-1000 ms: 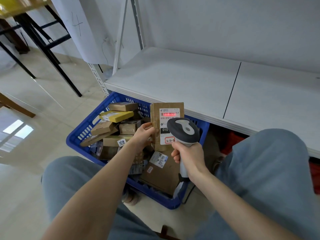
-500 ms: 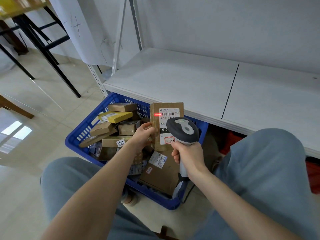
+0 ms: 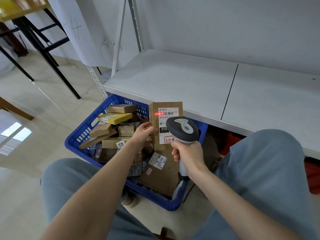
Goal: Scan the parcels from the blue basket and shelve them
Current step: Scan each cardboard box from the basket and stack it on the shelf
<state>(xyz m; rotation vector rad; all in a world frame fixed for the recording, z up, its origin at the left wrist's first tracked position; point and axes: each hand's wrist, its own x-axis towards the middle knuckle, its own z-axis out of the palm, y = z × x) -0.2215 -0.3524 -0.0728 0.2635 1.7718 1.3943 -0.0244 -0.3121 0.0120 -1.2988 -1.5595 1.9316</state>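
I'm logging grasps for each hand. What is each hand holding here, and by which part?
The left hand holds the upright brown parcel by its left edge; the right hand has its grip round the handle of the scanner.

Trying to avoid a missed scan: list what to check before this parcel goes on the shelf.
1. Grip of left hand on parcel: ok, label faces the scanner.
2. Grip of right hand on scanner: ok.
3. Aim of red beam on barcode: not ok, it covers only the left end.
4. Scan registered: cannot tell.
5. Room on shelf: ok, bare board in view.
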